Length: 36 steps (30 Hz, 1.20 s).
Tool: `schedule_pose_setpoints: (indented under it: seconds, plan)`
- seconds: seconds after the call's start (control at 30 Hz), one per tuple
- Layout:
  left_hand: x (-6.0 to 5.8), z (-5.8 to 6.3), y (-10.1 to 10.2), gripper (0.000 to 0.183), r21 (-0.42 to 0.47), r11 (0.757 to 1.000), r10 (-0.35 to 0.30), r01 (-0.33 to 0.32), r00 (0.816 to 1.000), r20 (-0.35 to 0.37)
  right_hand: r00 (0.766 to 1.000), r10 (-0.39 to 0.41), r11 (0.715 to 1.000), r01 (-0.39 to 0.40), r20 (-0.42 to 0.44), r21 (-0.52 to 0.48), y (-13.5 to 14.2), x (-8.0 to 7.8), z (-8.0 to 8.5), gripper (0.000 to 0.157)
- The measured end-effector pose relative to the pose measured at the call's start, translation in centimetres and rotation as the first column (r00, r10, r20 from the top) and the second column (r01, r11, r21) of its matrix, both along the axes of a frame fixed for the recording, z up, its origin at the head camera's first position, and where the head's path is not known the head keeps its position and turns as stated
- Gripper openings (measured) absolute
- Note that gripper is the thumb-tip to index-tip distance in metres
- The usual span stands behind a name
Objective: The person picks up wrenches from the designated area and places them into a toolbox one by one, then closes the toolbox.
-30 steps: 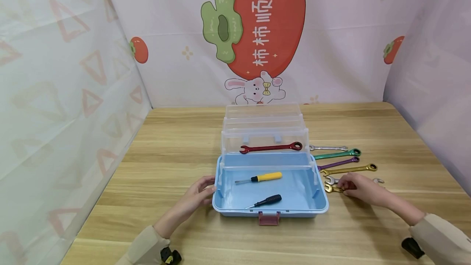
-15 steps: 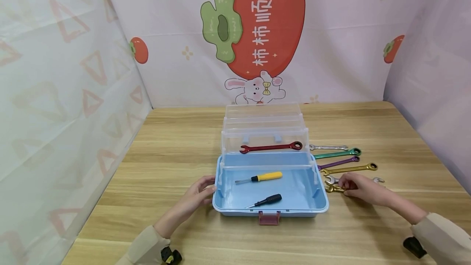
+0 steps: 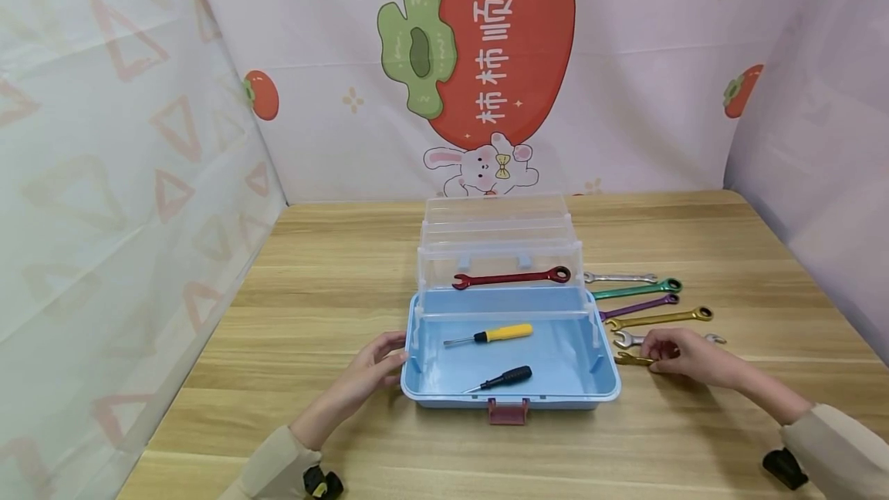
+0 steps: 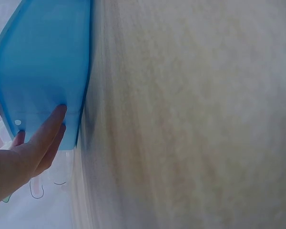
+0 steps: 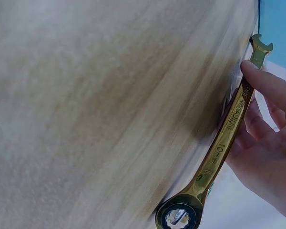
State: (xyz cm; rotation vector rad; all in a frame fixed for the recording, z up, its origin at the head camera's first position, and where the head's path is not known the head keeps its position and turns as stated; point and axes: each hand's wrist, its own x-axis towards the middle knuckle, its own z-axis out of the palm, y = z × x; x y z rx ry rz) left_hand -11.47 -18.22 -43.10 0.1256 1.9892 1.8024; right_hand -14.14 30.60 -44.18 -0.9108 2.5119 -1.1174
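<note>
Between the thumb and fingers of my right hand (image 3: 684, 353) is a gold ratcheting combination wrench (image 5: 224, 138), marked 10mm. Its open jaw end points at the toolbox, and the ring end hangs lower in the right wrist view. My left hand (image 3: 371, 369) touches the left side of the light blue toolbox (image 3: 510, 401), its fingers laid along the outer wall (image 4: 43, 71) in the left wrist view. Inside the box lie a yellow-handled screwdriver (image 3: 507, 332) and a black-handled screwdriver (image 3: 510, 376). A red wrench (image 3: 514, 278) rests on a clear tray above.
Right of the box lie several wrenches: a small silver one (image 3: 620, 278), a green one (image 3: 639, 291), a purple one (image 3: 639, 308), another gold one (image 3: 663, 320) and a silver one (image 3: 628, 339) partly behind my right hand. Clear trays (image 3: 496, 234) stand raised behind the box.
The gold wrench in my right hand has tipped from lying flat to nearly edge-on. That hand has shifted very slightly rightward. My left hand has stayed at the toolbox.
</note>
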Motion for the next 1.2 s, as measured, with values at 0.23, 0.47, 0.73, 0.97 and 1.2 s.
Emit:
schedule_pose_setpoints:
  seconds: [0.23, 0.47, 0.73, 0.97, 1.2]
  plan:
    - [0.0, 0.0, 0.0, 0.052, -0.002, 1.0, 0.001, -0.001, 1.0, 0.001, 0.999, -0.032, 0.999, 0.032, -0.005, 0.011, 0.1, 0.1, 0.0, 0.014]
    - [0.0, 0.0, 0.0, 0.052, -0.007, 1.0, 0.002, -0.002, 1.0, -0.002, 0.999, -0.045, 0.999, 0.045, -0.022, 0.001, 0.1, 0.0, 0.0, 0.012]
    - [0.0, -0.1, 0.0, 0.052, 0.0, 1.0, 0.002, -0.002, 1.0, -0.004, 0.997, -0.057, 0.998, 0.058, -0.049, 0.026, 0.1, 0.1, 0.6, 0.011]
    - [0.1, -0.2, 0.0, 0.052, 0.009, 1.0, 0.006, -0.006, 1.0, -0.008, 0.994, -0.087, 0.995, 0.091, -0.068, 0.049, 0.3, -0.1, 1.2, 0.011]
    - [0.1, -0.2, 0.0, 0.053, 0.011, 1.0, 0.006, -0.006, 1.0, -0.011, 0.994, -0.091, 0.993, 0.095, -0.064, 0.063, 0.2, -0.3, 2.2, 0.011]
